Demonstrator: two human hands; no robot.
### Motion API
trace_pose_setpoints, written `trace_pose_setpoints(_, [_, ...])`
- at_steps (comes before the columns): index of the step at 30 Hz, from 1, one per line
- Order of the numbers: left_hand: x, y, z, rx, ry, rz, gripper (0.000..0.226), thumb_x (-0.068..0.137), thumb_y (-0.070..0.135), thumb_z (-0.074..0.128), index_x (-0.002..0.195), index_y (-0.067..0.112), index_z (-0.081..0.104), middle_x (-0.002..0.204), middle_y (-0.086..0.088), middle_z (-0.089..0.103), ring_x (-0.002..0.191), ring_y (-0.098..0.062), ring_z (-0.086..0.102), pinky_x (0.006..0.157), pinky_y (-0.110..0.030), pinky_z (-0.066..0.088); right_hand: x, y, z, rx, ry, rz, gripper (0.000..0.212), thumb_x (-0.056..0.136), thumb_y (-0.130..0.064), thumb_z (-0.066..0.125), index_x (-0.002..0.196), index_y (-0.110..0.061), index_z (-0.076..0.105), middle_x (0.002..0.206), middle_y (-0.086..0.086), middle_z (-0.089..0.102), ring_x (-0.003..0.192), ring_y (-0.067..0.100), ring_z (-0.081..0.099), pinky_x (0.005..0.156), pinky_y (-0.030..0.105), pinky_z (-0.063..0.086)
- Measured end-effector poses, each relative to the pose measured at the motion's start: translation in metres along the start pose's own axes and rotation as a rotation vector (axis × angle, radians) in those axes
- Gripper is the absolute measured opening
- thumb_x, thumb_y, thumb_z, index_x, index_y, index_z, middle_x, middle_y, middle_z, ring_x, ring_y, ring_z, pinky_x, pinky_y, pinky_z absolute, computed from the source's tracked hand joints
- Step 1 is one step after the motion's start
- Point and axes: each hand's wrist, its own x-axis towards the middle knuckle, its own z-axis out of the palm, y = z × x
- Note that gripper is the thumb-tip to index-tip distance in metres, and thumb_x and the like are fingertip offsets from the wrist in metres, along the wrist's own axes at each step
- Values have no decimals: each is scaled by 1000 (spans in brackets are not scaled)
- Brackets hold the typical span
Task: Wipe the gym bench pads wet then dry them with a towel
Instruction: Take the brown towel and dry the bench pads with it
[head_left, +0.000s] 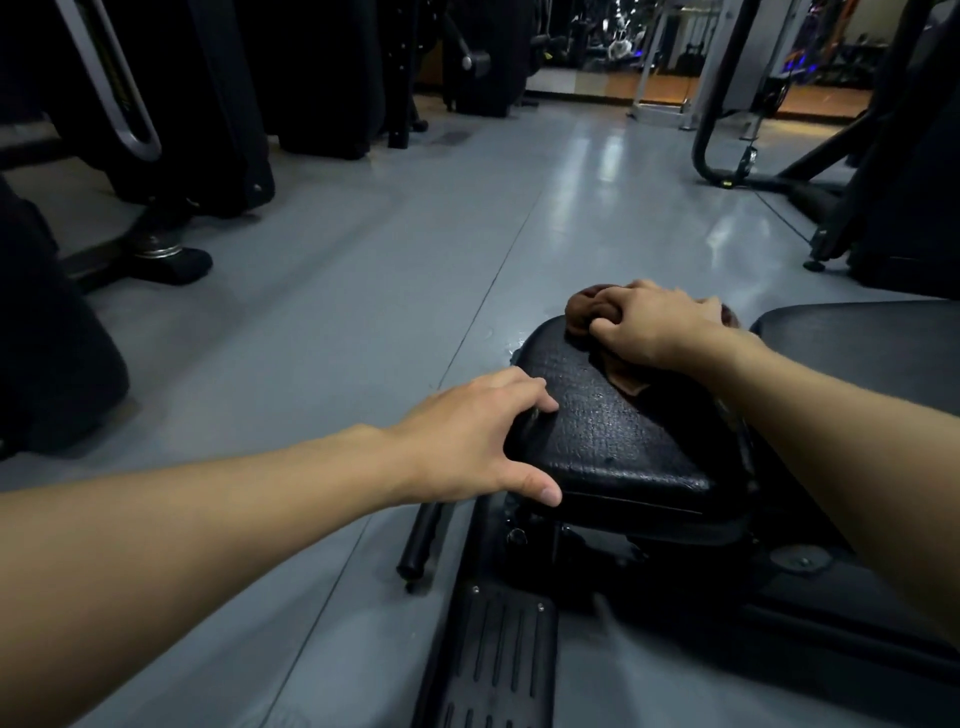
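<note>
A: While the right hand bunches a brown cloth at the far end of the seat pad, how far along is the job, approx.?

B: Mid-wipe, prob. That hand's fingers are clamped on the cloth, which is pressed onto the pad's top. A loose corner trails toward the pad's middle. Left hand: fingers apart, laid over the near-left corner, thumb against the side, i.e. bracing, holding nothing.

A: Wet pass or dry pass?

B: Can't tell whether the cloth is damp. The pad's cracked surface shines in patches, and small drops sit on the floor just beside its far-left edge, so moisture is likely. I'd judge this is the wet pass on this pad.

A: What's left?

B: The second pad, to the right & just beside the first, looks duller, w/ no sign of wiping. Remaining, by my reading: finish this pad, do the second, then dry both w/ a towel. No separate towel in view.
</note>
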Motion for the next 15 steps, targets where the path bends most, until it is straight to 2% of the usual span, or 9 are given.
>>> trace_pose_setpoints(3, [1, -1, 1, -19, 10, 3, 83, 60, 64, 80, 131, 33, 50, 140, 16, 43, 128, -9, 44, 101, -41, 43, -10, -4, 0, -33, -15, 11, 45, 90, -50, 41, 131, -35, 50, 133, 5, 46, 123, 36, 45, 99, 60, 30])
trace_pose_setpoints(7, [0, -3, 4, -70, 23, 1, 80, 59, 65, 80, 126, 34, 49, 133, 18, 43, 117, -9, 49, 96, -40, 46, -48, -11, -1, -75, 34, -71, 46, 88, -50, 41, 130, -35, 51, 132, 3, 46, 124, 33, 46, 105, 54, 32])
trace_pose_setpoints(11, [-6, -3, 10, -105, 91, -52, 77, 60, 63, 82, 115, 29, 41, 119, 16, 39, 92, -4, 47, 83, -34, 45, -104, -21, 3, -120, 60, -169, 55, 82, -57, 30, 132, -42, 47, 134, -4, 46, 128, 27, 45, 104, 50, 32])
trace_pose_setpoints(13, [-9, -2, 12, -106, 108, -83, 80, 60, 62, 82, 118, 28, 40, 119, 15, 36, 100, -7, 45, 85, -30, 43, -129, -24, 1, -162, 40, -212, 64, 77, -64, 22, 136, -44, 40, 138, -6, 42, 131, 25, 43, 104, 50, 32])
trace_pose_setpoints(15, [-11, -2, 12, -125, 107, -93, 82, 60, 64, 81, 121, 28, 40, 120, 14, 38, 109, -8, 44, 89, -28, 42, -148, -25, -3, -156, -11, -263, 72, 76, -72, 18, 143, -47, 25, 150, -5, 31, 139, 24, 34, 109, 53, 27])
